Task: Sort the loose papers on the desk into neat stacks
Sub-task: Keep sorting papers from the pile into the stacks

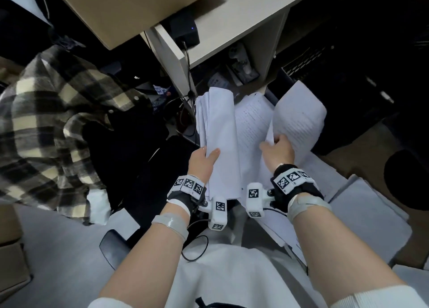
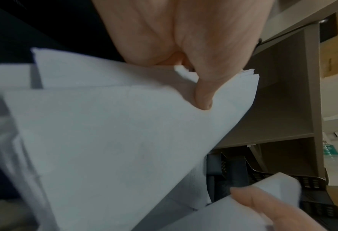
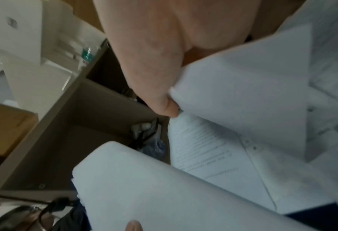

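Mid-sort. Left hand [image 1: 201, 161] grips a sheaf [image 1: 219, 140]; right hand [image 1: 277, 151] pinches a lifted sheet [image 1: 299, 119]. Printed pages [image 1: 253, 122] between them. Loose papers [image 1: 362, 212] near right remain unsorted.

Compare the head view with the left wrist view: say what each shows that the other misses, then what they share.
Only the head view shows the plaid shirt, the cardboard box, both wrist bands, and the printed sheet that the right hand lifts. Only the left wrist view shows the left thumb pressed into the paper bundle and the bundle's fanned sheet edges at the corner. Both show the left hand gripping that bundle and the beige shelf unit.
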### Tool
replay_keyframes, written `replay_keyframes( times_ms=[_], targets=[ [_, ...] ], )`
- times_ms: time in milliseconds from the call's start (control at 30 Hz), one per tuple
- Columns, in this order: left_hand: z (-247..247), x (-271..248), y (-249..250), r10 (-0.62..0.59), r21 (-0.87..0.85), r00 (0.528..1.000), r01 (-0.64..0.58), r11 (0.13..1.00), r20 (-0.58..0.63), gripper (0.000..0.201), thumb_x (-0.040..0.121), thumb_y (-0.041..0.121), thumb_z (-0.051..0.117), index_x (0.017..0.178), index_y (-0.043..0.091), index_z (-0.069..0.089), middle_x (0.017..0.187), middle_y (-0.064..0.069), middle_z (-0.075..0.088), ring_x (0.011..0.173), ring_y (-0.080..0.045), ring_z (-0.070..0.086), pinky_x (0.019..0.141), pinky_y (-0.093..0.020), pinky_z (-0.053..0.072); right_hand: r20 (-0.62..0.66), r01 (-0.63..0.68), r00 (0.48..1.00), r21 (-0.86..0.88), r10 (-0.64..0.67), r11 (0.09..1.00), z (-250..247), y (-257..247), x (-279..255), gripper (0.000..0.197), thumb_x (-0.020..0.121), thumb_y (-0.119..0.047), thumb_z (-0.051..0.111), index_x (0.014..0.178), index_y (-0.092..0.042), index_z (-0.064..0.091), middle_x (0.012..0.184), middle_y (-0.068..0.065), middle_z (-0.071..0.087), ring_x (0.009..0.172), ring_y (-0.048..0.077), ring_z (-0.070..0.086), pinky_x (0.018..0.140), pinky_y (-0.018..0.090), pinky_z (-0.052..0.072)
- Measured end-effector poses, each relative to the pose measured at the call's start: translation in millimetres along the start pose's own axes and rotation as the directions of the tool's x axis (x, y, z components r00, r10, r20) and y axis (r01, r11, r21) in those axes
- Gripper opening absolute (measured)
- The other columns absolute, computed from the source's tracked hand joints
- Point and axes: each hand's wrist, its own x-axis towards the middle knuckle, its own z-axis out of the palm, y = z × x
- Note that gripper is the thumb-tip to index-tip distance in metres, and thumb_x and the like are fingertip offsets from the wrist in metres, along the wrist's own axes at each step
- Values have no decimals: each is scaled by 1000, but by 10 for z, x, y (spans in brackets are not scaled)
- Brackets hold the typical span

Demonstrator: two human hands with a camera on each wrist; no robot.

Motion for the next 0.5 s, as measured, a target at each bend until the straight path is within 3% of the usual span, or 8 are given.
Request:
replay_keyframes(
  times_ms=[100,167,233,300,367,433,500],
  targets=[
    [-218,-15,-70,-33,43,999,34,998,-23,41,76,48,67,98,14,74,99,-6,77,95,-24,73,92,-49,56,20,-26,999,-8,26,1000,272,-123,114,32,88,-16,61,118,-8,53,97,3,58,88,25,58,73,28,40],
    [-334,-57,-95,-48,53,998,50,997,-33,38,85,39,66,110,10,72,103,-4,76,97,-21,72,93,-48,56,52,-26,998,-26,27,999,426,-155,205,35,90,-15,59,123,-6,49,104,8,60,97,30,61,77,31,45],
    [-415,-74,-131,-61,55,996,64,996,-64,30,92,31,65,111,9,72,104,-4,76,97,-21,72,93,-48,56,155,-5,988,0,5,1000,568,-178,302,40,92,-14,59,129,-8,46,109,6,59,101,29,62,83,34,49],
    [-441,-62,-159,-68,49,992,74,996,-102,27,92,29,65,107,8,72,102,-5,76,97,-23,72,93,-48,56,317,-23,948,127,-19,992,628,-219,359,56,93,-25,65,141,-13,39,125,4,57,112,22,59,96,34,48],
    [-406,-54,-162,-80,32,990,84,996,-115,22,94,25,65,105,7,72,101,-7,75,96,-24,72,92,-48,56,421,-52,907,145,-14,988,624,-228,380,70,93,-42,63,150,-18,30,144,3,46,130,20,49,104,31,39],
    [-348,-57,-160,-75,27,991,79,996,-114,21,96,23,64,104,6,71,100,-8,76,95,-25,72,91,-49,57,405,-51,914,129,-5,990,563,-159,366,68,96,-47,56,152,-16,31,151,3,40,137,21,41,109,33,33],
    [-288,-59,-153,-69,26,992,72,997,-105,23,94,27,64,103,7,72,99,-6,76,94,-24,73,91,-49,57,331,-67,943,115,25,991,467,0,335,62,97,-40,56,148,-12,37,149,6,42,135,23,43,109,33,32]
  ],
)
